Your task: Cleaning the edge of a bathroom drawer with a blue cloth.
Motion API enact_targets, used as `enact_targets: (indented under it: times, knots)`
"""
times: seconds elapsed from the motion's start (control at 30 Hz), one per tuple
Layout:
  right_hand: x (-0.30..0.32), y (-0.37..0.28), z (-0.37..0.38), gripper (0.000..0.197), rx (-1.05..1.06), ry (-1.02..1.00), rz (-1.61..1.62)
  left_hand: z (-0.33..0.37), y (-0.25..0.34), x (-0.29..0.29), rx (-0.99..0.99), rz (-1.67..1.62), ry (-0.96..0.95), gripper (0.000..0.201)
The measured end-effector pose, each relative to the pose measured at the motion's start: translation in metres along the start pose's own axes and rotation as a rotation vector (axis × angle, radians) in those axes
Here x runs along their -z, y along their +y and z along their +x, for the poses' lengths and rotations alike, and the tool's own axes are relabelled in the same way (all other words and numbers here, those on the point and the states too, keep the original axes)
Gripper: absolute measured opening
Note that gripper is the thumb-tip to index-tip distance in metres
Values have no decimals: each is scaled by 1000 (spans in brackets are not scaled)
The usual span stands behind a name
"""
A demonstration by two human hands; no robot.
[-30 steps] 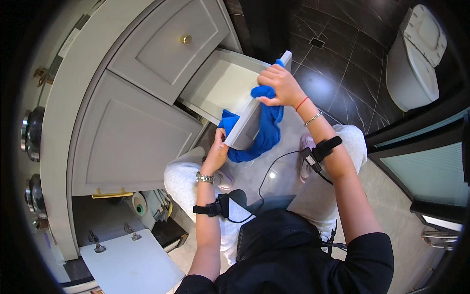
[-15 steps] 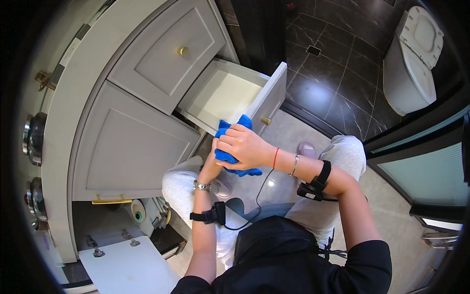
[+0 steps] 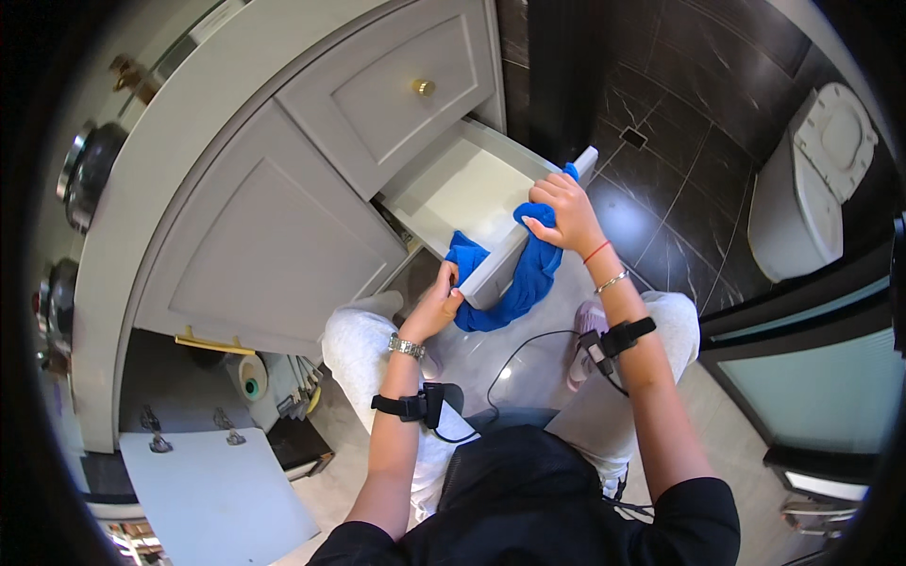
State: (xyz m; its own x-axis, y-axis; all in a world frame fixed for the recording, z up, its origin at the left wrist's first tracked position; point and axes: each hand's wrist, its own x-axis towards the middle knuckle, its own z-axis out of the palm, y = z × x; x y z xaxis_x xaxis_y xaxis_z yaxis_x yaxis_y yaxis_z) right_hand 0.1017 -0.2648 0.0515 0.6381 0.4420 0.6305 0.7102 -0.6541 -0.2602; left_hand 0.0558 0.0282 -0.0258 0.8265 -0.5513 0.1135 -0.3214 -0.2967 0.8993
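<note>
Cloth (image 3: pixel 528 290): likely soft, light; grab bunched. Right hand (image 3: pixel 567 211) curled closed on it over drawer (image 3: pixel 497 265); left hand (image 3: pixel 434 307) seemingly pinching it, partly hidden.

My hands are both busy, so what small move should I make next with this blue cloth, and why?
I'd probably slide your right hand and the blue cloth along the top edge of the drawer front toward your left hand: the right grips cloth over that edge, and the left holds the near corner.
</note>
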Motion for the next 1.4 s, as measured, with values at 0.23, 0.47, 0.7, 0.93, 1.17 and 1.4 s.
enact_targets:
  times: [0.23, 0.47, 0.7, 0.93, 1.17, 1.4]
  knots:
    - [-22, -69, 12, 23, -219, 196, 69, -4, 1, 8, -13, 2, 6, 66]
    - [-64, -155, 14, 16, -107, 189, 140, 0, 14, 18, 304, -420, -87, 87]
    - [-72, -143, 9, 18, 2, 240, 119, -5, 30, 14, 347, -303, -75, 88]
    - [-43, -99, 15, 35, 122, -12, 100, -3, 47, 13, 322, -256, -40, 88]
    - [-53, -115, 10, 30, 31, 48, 85, 1, 36, 13, 346, -224, -94, 84]
    - [-64, -148, 8, 22, -87, 144, 48, 0, 28, 13, 249, -146, -77, 87]
